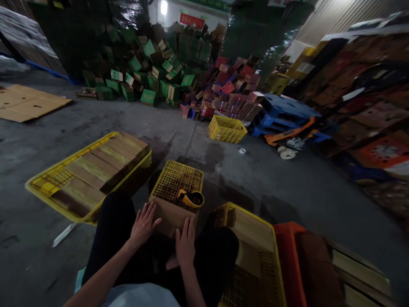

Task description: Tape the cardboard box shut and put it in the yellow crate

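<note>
Far left of the upturned yellow crate, a flattened cardboard sheet lies on the concrete floor. Nearer the crate's left side, a wide yellow tray crate holds overlapping brown cardboard flats, matte and slightly bowed. The left hand lies on the crate's near edge with its fingers spread flat, pressing on the left end of a brown cardboard piece and gripping nothing. That piece lies across the near part of the crate's gridded plastic top and overhangs it towards the person's knees. Because it is only pressed and not held, it could slide off the slick lattice if the two palms push unevenly. On the crate's top, just behind the piece, sits a yellow and black tape dispenser, rounded and glossy. A shove of the cardboard could knock it, and it might roll off. The right hand rests at the crate's near right corner, its fingers also open and flat on the piece, closed around nothing. To the crate's right stand another yellow mesh crate with pale cardboard inside it and then an orange crate, both crowding the person's knee. Well behind the crate, green cartons are heaped loosely, and blue pallets lie off to the right.
</note>
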The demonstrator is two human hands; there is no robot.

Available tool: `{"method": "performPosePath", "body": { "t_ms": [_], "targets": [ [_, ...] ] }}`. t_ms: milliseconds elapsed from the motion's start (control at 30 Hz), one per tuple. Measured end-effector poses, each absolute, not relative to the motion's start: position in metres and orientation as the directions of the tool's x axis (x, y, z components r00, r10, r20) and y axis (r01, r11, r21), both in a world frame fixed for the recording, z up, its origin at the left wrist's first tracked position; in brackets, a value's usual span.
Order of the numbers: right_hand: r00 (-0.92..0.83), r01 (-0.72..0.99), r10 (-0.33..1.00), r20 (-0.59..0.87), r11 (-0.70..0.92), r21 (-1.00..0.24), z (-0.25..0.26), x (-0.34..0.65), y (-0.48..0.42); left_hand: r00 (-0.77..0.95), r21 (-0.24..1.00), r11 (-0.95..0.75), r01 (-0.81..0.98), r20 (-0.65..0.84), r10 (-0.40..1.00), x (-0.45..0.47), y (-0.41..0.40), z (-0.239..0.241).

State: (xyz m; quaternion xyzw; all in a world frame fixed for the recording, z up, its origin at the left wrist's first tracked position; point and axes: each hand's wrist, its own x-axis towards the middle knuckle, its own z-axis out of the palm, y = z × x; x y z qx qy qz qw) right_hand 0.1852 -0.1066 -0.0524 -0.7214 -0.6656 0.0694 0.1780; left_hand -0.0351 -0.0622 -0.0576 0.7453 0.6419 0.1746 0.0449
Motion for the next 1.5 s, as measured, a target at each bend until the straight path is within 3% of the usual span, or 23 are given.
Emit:
{"method": "performPosePath", "body": {
  "t_ms": [267,500,667,767,1000,1167,1300,1500],
  "targets": [
    [0.135,0.972,0.986,0.094,-0.113,-0.204,-0.039,0.176,-0.104,0.077,0.327,-0.159,0.931,0.249,0.966,-0.034,-0.057,-0.061],
    [-0.040,0.960,0.994,0.105,0.067,-0.271,-0.041,0.135,-0.092,-0.020,0.295,-0.017,0.955,0.121,0.992,-0.031,-0.048,-0.048],
    [-0.238,0.913,0.967,0.091,0.255,-0.319,-0.041,0.100,-0.079,-0.007,0.291,-0.007,0.957,0.045,0.999,-0.029,-0.051,-0.040],
    [-0.268,0.906,0.959,0.090,0.282,-0.316,-0.036,0.104,-0.076,-0.013,0.292,0.004,0.957,0.030,0.999,-0.029,-0.052,-0.038],
    [0.013,0.949,0.992,0.123,0.027,-0.316,-0.038,0.172,-0.096,-0.029,0.280,0.020,0.960,0.025,0.999,-0.026,-0.053,-0.033],
    [0.165,0.851,0.978,0.125,-0.077,-0.519,-0.054,0.191,-0.105,-0.011,0.293,-0.012,0.956,0.076,0.997,-0.028,-0.052,-0.038],
    [0.323,0.705,0.945,0.045,-0.209,-0.678,-0.064,0.195,-0.102,0.016,0.375,-0.065,0.925,0.132,0.991,-0.035,-0.049,-0.049],
    [0.327,0.530,0.938,-0.113,-0.281,-0.800,-0.076,0.212,-0.097,-0.051,0.551,0.008,0.834,0.064,0.997,-0.050,-0.041,-0.058]
  ]
}}
